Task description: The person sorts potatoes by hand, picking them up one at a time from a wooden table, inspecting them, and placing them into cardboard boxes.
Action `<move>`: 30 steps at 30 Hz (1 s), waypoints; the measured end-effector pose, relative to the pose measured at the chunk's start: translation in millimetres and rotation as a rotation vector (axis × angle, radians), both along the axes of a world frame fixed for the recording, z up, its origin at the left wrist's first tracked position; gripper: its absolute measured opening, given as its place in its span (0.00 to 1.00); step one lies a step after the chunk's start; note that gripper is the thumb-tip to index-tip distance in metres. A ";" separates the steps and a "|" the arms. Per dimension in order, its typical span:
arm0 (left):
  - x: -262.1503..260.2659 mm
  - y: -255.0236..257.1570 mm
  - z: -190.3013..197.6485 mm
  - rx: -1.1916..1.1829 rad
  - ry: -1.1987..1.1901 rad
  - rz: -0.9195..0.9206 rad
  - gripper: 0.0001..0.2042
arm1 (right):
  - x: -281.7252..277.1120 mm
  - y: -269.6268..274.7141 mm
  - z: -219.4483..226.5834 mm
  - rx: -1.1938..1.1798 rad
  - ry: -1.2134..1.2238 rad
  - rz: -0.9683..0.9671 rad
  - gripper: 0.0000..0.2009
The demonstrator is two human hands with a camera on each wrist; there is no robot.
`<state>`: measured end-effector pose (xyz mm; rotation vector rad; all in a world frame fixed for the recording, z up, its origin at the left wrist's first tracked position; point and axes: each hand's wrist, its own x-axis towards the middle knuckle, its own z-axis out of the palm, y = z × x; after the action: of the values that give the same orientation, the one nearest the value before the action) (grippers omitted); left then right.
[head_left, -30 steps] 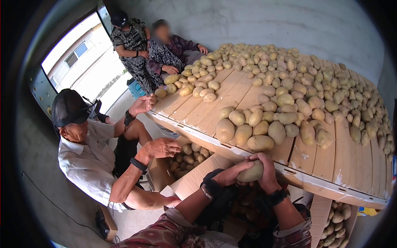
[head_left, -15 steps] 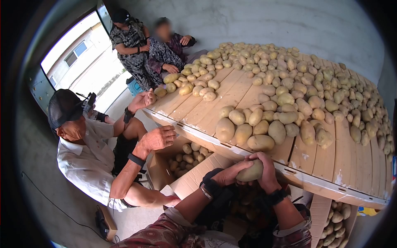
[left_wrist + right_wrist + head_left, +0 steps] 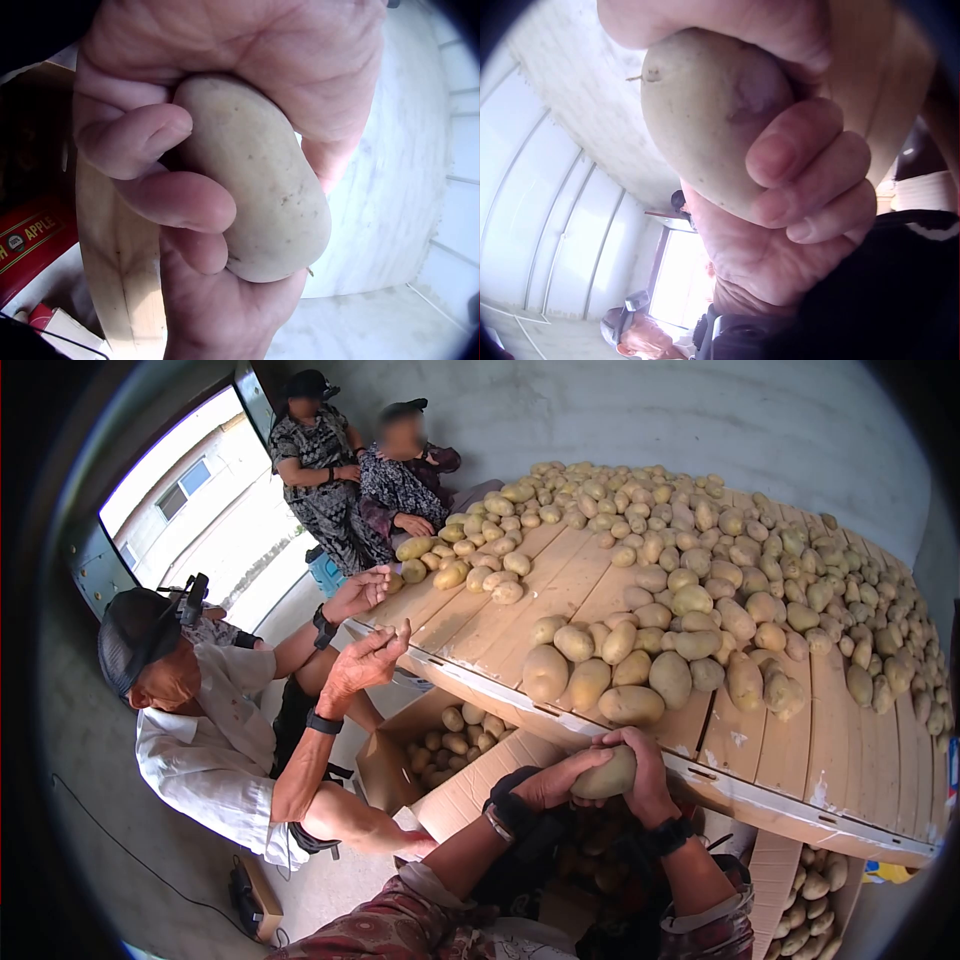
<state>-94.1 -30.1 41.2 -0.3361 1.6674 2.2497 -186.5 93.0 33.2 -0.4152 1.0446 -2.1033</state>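
Note:
Both of my hands hold one large, pale, oval potato (image 3: 605, 775) in front of the table's near edge in the head view. My left hand (image 3: 556, 782) grips it from the left, and my right hand (image 3: 650, 772) wraps its other side. Close up in the left wrist view, curled fingers (image 3: 187, 199) lie against the smooth potato (image 3: 259, 184), which has small dark specks. A little stem or sprout sticks out of its end in the right wrist view, where fingertips (image 3: 772, 159) press its side. Below my hands, more potatoes lie in shadow.
Many potatoes (image 3: 690, 600) cover the slatted wooden table (image 3: 560, 575). Under its edge, a cardboard box (image 3: 395, 760) holds potatoes; another potato-filled box (image 3: 775, 880) stands at lower right. A person (image 3: 215, 730) sits close on my left; two more people are at the back.
My hands and the potato stay nearly still. The person on my left leans back to the left and raises the nearer hand. At the back, the seated person's arm has lifted toward the chin.

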 end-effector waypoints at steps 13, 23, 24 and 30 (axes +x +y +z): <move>-0.6 -2.5 -6.9 0.003 -0.031 -0.006 0.27 | -0.3 -0.5 -2.4 0.009 0.004 -0.010 0.15; -1.7 -0.5 -2.9 0.006 -0.018 -0.005 0.27 | -1.4 1.1 -3.4 -0.004 0.017 -0.001 0.15; -2.1 -0.9 -3.8 0.004 -0.014 -0.009 0.27 | 0.2 4.3 3.2 0.011 -0.017 0.031 0.15; -2.8 -3.1 -11.5 -0.003 -0.063 0.011 0.26 | -1.3 5.0 6.0 0.039 0.004 0.040 0.15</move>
<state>-96.9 -33.2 29.7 -0.4143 1.6412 2.2210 -187.8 98.0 39.2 -0.4176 1.0691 -2.0440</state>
